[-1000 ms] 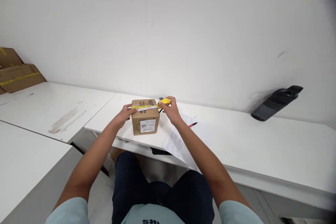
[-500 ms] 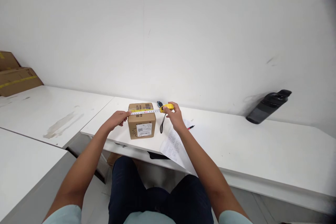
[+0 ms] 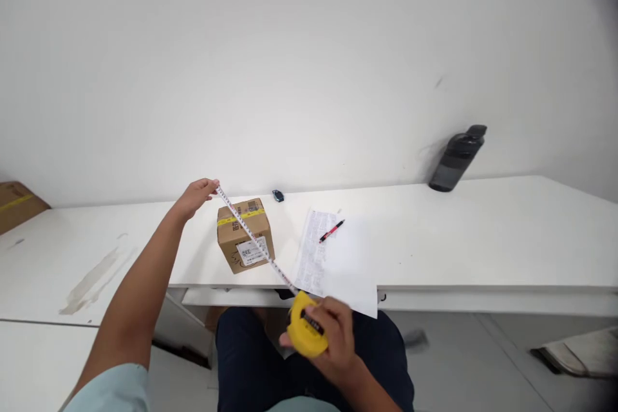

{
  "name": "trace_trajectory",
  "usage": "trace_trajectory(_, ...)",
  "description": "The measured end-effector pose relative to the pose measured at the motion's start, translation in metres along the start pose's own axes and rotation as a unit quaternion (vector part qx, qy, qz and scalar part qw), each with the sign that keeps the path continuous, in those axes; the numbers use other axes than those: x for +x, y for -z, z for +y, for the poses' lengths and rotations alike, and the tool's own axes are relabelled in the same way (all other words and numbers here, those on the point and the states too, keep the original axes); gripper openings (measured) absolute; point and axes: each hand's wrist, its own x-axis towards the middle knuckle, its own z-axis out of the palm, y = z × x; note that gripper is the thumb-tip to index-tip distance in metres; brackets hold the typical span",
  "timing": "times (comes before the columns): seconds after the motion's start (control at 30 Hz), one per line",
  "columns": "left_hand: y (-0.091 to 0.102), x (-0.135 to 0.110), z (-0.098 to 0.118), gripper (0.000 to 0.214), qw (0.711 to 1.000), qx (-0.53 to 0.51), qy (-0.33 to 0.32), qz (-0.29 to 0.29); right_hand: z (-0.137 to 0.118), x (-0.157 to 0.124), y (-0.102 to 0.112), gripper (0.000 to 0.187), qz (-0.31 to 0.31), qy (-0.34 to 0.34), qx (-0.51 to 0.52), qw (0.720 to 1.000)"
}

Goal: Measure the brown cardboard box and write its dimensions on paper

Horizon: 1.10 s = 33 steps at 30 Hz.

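Note:
Between my two hands a tape measure's white blade runs slantwise in front of a cardboard box [image 3: 232,248]. My left hand [image 3: 197,196] pinches the blade's free end, up beyond the box's back left corner. Low in front of the table edge, over my lap, my right hand [image 3: 335,335] grips the yellow tape measure [image 3: 304,328] case. The box sits on the white table, with yellow tape across its top and a white label [image 3: 252,251] on its front. Right of it lie printed paper sheets [image 3: 313,257], with a red and black pen [image 3: 332,231] on them.
A small dark object [image 3: 279,196] lies near the wall behind the box. At the right a black bottle [image 3: 456,158] leans against the wall. Another cardboard box [image 3: 22,206] stands at the far left. One paper sheet overhangs the table's front edge.
The tape measure case has come off the box's right side, down and towards me, with more blade drawn out. My left hand has lifted the blade's end away from the box. The view has turned.

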Motion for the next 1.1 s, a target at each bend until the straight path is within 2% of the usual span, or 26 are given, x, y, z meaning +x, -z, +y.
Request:
trace_trajectory(0.1, -0.036, 0.009, -0.006, 0.045, 0.996, 0.075, 0.023, -0.042, -0.019, -0.011, -0.011, 0.075, -0.07, 0.023, -0.008, 0.997)
trace_trajectory(0.2, -0.058, -0.002, -0.019, 0.048, 0.993, 0.071, 0.052, -0.075, -0.021, 0.001, -0.019, 0.068, -0.087, 0.01, -0.009, 0.996)
trace_trajectory(0.33, -0.066, -0.018, -0.026, 0.048, 0.991, 0.012, 0.071, -0.113, -0.014, 0.024, -0.044, 0.067, -0.129, -0.01, -0.017, 0.992)
trace_trajectory(0.4, -0.068, -0.023, -0.024, 0.047, 0.992, 0.004, 0.063, -0.106, -0.008, 0.038, -0.064, 0.066, -0.132, -0.022, -0.024, 0.991)
trace_trajectory(0.5, -0.071, -0.027, -0.022, 0.046, 0.995, 0.011, 0.027, -0.092, 0.0, 0.062, -0.093, 0.054, -0.117, -0.049, -0.05, 0.991)
trace_trajectory(0.6, -0.072, -0.029, -0.024, 0.044, 0.996, 0.023, 0.006, -0.085, 0.007, 0.076, -0.109, 0.044, -0.115, -0.062, -0.074, 0.989)
trace_trajectory(0.77, -0.073, -0.031, -0.03, 0.044, 0.997, 0.009, 0.012, -0.078, 0.013, 0.065, -0.107, 0.048, -0.074, -0.047, -0.05, 0.995)
trace_trajectory(0.87, -0.073, -0.032, -0.026, 0.042, 0.998, 0.002, 0.005, -0.056, 0.015, 0.058, -0.104, 0.053, -0.105, -0.056, -0.02, 0.993)
trace_trajectory(1.0, -0.07, -0.048, 0.002, 0.037, 0.999, 0.039, -0.037, 0.0, 0.019, 0.059, -0.09, 0.057, -0.131, -0.081, 0.035, 0.987)
trace_trajectory(1.1, -0.071, -0.089, 0.035, 0.033, 0.994, 0.085, -0.061, 0.032, 0.022, 0.059, -0.066, 0.056, -0.111, -0.091, 0.031, 0.989)
